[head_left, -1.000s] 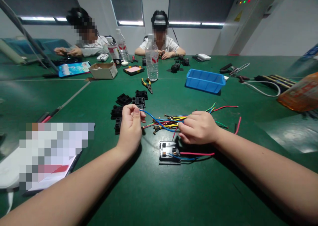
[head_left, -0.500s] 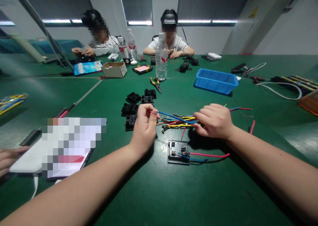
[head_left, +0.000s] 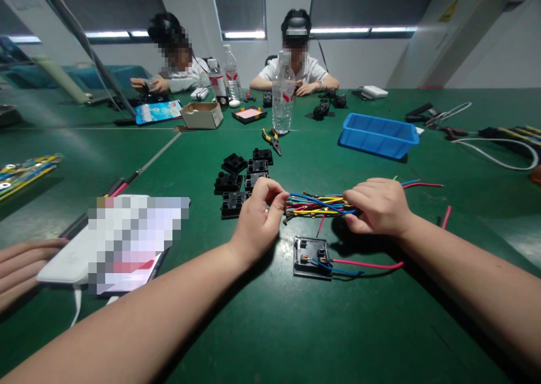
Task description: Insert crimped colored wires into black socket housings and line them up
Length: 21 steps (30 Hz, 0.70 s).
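Observation:
My left hand (head_left: 261, 218) pinches one end of a blue wire (head_left: 309, 199) between thumb and fingertips. At the other side my right hand (head_left: 379, 206) is closed on the same blue wire, its fingers curled and partly hiding the grip. Beneath the wire lies a loose bundle of coloured wires (head_left: 319, 213), yellow, red, blue and green, with small metal terminals. Closer to me, a square black plastic housing (head_left: 313, 270) lies flat, with a red wire (head_left: 367, 264) and a blue wire leading out of it. Several similar black housings (head_left: 233, 205) are grouped beyond my left hand.
Yellow-handled pliers (head_left: 273, 142), a water bottle (head_left: 283, 105) and a blue bin (head_left: 378, 139) stand farther back. To my left are a phone (head_left: 135, 260), a white device (head_left: 63, 266) with a cable, and another person's hand (head_left: 21, 266). Two people sit across the table.
The camera view has turned slightly, so the scene sits farther right. Both hands keep their hold on the blue wire. The other person's hand at left shows more.

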{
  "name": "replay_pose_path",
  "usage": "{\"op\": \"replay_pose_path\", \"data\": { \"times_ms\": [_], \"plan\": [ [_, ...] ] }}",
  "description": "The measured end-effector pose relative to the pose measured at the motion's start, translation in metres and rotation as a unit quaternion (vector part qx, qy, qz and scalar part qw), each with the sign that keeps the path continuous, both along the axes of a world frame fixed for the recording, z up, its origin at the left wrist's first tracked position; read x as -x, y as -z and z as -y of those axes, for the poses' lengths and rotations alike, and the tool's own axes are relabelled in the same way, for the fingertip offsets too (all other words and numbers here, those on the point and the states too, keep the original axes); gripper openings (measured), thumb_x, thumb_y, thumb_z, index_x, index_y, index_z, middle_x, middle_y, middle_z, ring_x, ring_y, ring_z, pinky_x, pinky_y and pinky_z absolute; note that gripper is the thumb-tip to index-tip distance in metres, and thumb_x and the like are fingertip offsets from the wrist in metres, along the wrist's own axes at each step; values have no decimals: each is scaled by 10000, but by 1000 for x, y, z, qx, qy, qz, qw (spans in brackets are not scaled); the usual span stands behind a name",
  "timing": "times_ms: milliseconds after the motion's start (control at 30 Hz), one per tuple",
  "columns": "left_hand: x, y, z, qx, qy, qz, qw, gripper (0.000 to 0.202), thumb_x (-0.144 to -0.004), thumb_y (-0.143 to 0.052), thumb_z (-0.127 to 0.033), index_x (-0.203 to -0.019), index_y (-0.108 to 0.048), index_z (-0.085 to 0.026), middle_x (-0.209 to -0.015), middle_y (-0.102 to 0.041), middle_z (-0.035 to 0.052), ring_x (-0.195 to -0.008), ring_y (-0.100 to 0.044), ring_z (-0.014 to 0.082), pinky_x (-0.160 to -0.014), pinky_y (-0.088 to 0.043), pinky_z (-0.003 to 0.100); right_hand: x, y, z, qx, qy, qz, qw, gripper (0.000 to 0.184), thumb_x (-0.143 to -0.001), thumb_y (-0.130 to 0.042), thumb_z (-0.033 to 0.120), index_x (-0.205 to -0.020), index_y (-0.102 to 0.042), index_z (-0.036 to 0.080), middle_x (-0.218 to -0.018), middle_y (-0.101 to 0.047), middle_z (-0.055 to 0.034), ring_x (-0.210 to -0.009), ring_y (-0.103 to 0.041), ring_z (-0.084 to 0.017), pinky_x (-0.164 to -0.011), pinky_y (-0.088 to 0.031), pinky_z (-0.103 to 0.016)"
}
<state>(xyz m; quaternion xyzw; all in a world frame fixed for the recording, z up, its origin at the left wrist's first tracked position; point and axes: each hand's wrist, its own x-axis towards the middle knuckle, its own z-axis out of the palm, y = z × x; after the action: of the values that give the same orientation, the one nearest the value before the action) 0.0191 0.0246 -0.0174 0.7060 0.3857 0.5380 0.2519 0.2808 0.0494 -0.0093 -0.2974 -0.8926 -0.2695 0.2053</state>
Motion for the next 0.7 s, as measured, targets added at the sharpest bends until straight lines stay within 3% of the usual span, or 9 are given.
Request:
{"op": "replay_pose_path", "data": {
  "times_ms": [300,467,700],
  "plan": [
    [0,-1,-2,-12,-5,-20,1000,80,-933,-484,-256,-870,-450,-221,-743,-514,-24,-662,-509,118,-625,-411,258,1,-2,0,-10,-23,5,1000,436,-920,-381,460,-620,-556,197,-549,-570,-26,-491,-468,-145,-527,-302,-309],
    [-2,-8,9,-2,-20,-39,999,33,-918,-419,-195,-900,-419,-223,-766,-493,-16,-658,-483,121,-612,-399,264,0,-1,-1,-8,-33,2,999,442,-938,-364,469,-630,-541,207,-542,-558,-32,-489,-459,-155,-520,-318,-319],
    [2,-5,25,83,-15,-52,995,23,-927,-420,-218,-920,-441,-214,-795,-520,-7,-607,-472,105,-561,-387,245,4,-5,3,-20,-44,41,998,375,-913,-506,416,-604,-529,203,-525,-554,-13,-489,-490,-140,-535,-342,-315]
  ]
}}
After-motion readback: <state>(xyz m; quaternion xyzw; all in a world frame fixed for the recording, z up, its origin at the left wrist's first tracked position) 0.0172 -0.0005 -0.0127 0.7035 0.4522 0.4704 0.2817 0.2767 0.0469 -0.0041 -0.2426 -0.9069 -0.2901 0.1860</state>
